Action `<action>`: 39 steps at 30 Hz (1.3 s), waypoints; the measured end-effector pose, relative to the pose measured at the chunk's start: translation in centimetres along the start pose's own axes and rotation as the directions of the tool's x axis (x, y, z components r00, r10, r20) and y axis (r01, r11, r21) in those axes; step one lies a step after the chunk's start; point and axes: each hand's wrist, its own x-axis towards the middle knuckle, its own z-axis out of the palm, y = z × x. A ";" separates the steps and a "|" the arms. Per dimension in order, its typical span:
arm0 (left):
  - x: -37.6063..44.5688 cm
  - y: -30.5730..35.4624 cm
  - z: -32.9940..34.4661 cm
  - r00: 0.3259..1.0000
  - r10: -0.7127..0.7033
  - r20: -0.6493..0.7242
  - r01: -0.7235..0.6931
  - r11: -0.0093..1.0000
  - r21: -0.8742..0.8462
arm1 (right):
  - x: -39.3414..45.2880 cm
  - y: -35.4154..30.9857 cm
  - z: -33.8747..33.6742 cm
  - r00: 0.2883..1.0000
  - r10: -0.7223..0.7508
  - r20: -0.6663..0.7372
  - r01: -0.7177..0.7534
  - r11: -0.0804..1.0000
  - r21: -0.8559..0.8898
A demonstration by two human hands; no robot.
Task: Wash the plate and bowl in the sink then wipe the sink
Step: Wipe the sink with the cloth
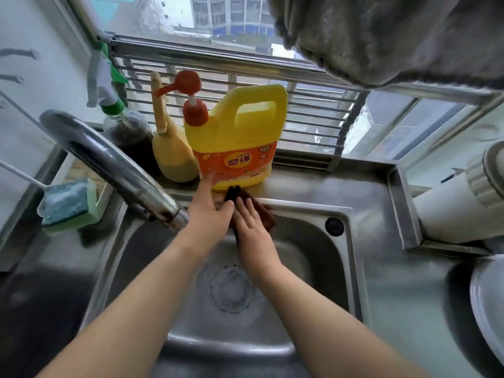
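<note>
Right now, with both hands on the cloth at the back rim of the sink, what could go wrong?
1. The left hand reaches right beside the yellow detergent jug; a wider wipe could knock it into the sink.
2. The faucet spout hangs close beside the left wrist, so a sideways stroke may bump it.
3. The right hand only presses flat on the dark cloth, which might slip into the basin.

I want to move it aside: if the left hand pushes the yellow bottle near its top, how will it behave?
The yellow bottle is tall on a narrow ledge, so it may tip. The steel looks wet; pushed low, it probably slides. It seems bulky, perhaps heavy.
</note>
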 end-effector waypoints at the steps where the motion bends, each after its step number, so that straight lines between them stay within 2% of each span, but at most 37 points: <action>1: 0.2 -0.1 0.0 1.000 -0.011 -0.015 0.011 1.000 -0.004 | 0.5 -0.3 0.1 0.994 -0.075 0.083 0.078 0.996 -0.037; 3: 0.4 -0.2 0.0 0.999 -0.029 -0.036 0.029 1.000 -0.007 | 1.9 -0.6 -0.1 0.964 -0.170 0.207 0.198 0.972 -0.127; 8: 0.5 -0.5 -0.1 0.999 -0.031 -0.024 0.032 0.999 0.022 | 1.4 4.2 -4.1 0.912 -0.286 0.293 0.350 0.916 -0.195; 10: 0.1 -1.0 -0.3 0.999 -0.050 0.006 0.050 0.997 0.055 | -1.2 8.0 -6.9 0.941 -0.203 0.272 0.262 0.943 -0.205; 12: -0.4 -1.8 -0.1 0.996 -0.076 0.048 0.071 0.992 0.105 | -4.5 10.7 -10.0 0.980 -0.044 0.196 0.085 0.975 -0.206; 14: -1.1 -2.7 0.3 0.990 -0.106 0.088 0.093 0.986 0.140 | -6.7 11.4 -11.7 0.989 0.083 0.121 -0.065 0.987 -0.146; 16: -2.0 -3.1 1.1 0.984 -0.115 0.134 0.089 0.978 0.186 | -6.9 10.8 -12.0 0.987 0.138 0.081 -0.127 0.983 -0.130; 21: -3.3 -3.3 2.6 0.970 -0.074 0.234 0.003 0.957 0.291 | -5.4 10.0 -10.8 0.983 0.183 0.032 -0.169 0.951 -0.258; 25: -4.3 -3.8 2.7 0.965 -0.042 0.260 -0.044 0.947 0.318 | -11.2 9.4 -9.3 0.978 0.203 0.046 -0.174 0.919 -0.353; 28: -5.4 -4.5 1.8 0.961 -0.041 0.272 -0.048 0.948 0.315 | -18.4 7.0 -6.9 0.982 0.145 0.119 -0.100 0.942 -0.320; 30: -6.1 -4.8 0.8 0.961 -0.040 0.273 -0.049 0.949 0.310 | -21.0 6.0 -6.8 0.970 0.158 0.187 -0.106 0.960 -0.259; 32: -6.5 -5.2 -0.1 0.962 -0.048 0.270 -0.041 0.948 0.314 | -20.4 6.6 -8.3 0.960 0.144 0.238 -0.086 0.968 -0.236; 34: -6.9 -5.6 -0.6 0.961 -0.057 0.271 -0.034 0.948 0.317 | -18.7 7.5 -10.4 0.962 0.108 0.251 -0.025 0.950 -0.312; 36: -7.2 -6.2 -0.8 0.961 -0.055 0.271 -0.029 0.954 0.297 | -18.1 7.8 -11.6 0.955 0.147 0.258 -0.058 0.945 -0.323; 39: -7.7 -7.1 -1.0 0.958 -0.038 0.286 -0.045 0.960 0.277 | -22.2 6.4 -10.6 0.954 0.216 0.207 -0.141 0.935 -0.326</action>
